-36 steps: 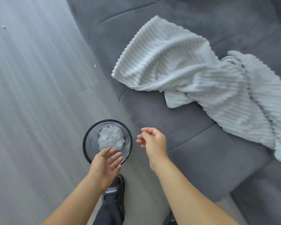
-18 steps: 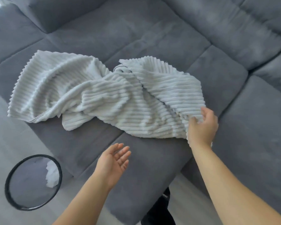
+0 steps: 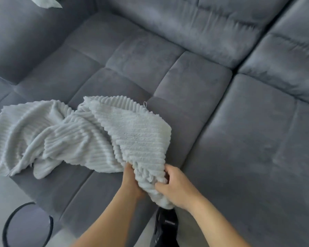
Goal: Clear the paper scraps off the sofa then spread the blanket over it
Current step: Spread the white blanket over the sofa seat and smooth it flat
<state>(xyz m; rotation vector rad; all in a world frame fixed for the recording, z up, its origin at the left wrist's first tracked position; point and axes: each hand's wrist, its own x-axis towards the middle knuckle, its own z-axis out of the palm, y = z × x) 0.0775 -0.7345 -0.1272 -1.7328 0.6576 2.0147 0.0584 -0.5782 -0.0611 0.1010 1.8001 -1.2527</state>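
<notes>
A white ribbed blanket [image 3: 75, 138] lies bunched on the front left part of the grey sofa [image 3: 239, 139]. Its near right end is lifted off the seat. My left hand [image 3: 130, 182] grips that end from the left, with its fingers hidden in the folds. My right hand [image 3: 175, 188] holds the same bunched end from the right, fingers curled round the fabric. No paper scraps show on the seat cushions.
A round black bin [image 3: 12, 220] stands on the pale floor at the lower left, cut by the frame edge. White crumpled material [image 3: 45, 1] shows at the top left edge. A black slipper [image 3: 166, 227] is below my hands.
The view swung from the bin to the sofa. My right hand took the blanket's right end and drew it toward me. My left hand, open before, now grips the same end.
</notes>
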